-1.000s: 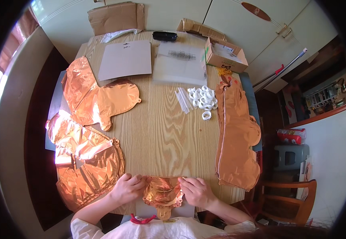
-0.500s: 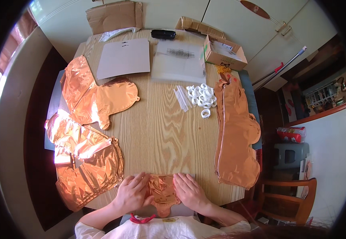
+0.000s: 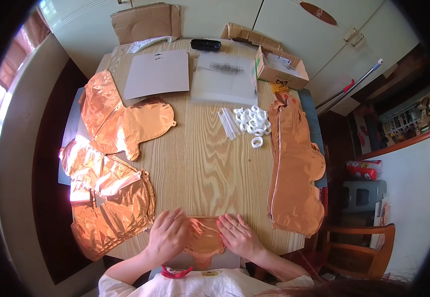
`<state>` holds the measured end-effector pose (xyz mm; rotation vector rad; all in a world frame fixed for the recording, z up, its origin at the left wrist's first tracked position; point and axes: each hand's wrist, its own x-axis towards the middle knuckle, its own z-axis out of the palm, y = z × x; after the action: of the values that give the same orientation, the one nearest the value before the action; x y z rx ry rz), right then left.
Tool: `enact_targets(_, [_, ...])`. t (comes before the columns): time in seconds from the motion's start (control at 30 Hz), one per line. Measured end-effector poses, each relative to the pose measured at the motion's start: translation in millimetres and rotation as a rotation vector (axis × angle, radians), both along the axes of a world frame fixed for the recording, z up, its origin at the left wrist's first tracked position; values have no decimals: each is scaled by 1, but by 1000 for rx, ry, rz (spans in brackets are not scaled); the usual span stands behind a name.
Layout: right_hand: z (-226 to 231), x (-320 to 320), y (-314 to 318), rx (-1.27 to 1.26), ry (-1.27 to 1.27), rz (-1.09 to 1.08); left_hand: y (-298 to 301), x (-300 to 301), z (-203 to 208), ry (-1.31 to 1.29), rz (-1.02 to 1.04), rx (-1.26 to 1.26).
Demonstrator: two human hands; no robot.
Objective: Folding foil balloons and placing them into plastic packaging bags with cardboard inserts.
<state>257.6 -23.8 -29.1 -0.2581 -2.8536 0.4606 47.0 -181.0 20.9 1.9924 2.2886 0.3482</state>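
Observation:
A folded copper-coloured foil balloon (image 3: 206, 238) lies at the near edge of the table, on a grey sheet (image 3: 230, 259), with a rounded tab pointing toward me. My left hand (image 3: 168, 234) is over the balloon's left side, fingers stretched out and slightly raised; whether it touches the foil I cannot tell. Flat on the right end of the foil rests my right hand (image 3: 239, 237), its fingers extended. Neither hand grips anything.
Copper foil balloons (image 3: 113, 208) are piled at left, with another stack (image 3: 294, 173) at right. White ribbon rolls (image 3: 253, 121) and white tubes (image 3: 228, 123) sit mid-right. Behind are a grey card (image 3: 156, 74), clear plastic bags (image 3: 225, 79), a black case (image 3: 206, 45) and a cardboard box (image 3: 281, 73).
My left hand has moved slightly right and up over the foil, tilting off its edge. The right hand stays at the right end. The whole view has shifted a little.

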Motion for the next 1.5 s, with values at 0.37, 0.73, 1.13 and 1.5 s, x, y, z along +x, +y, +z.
enact_targets(0.37, [2,0,0,-30,19,-10,18,39,-29,42,-56,-133])
enact_targets(0.73, [-3,-25,-31,118,-59,-79,15,43,-32,87,-39,-125])
enact_targets(1.13, [2,-11,-32,41,-110,-135,-14,25,-36,-63,77,-129])
enact_targets(1.5, [8,-10,-33,-7,-293,-111,-3,5,-2,136,65,-53])
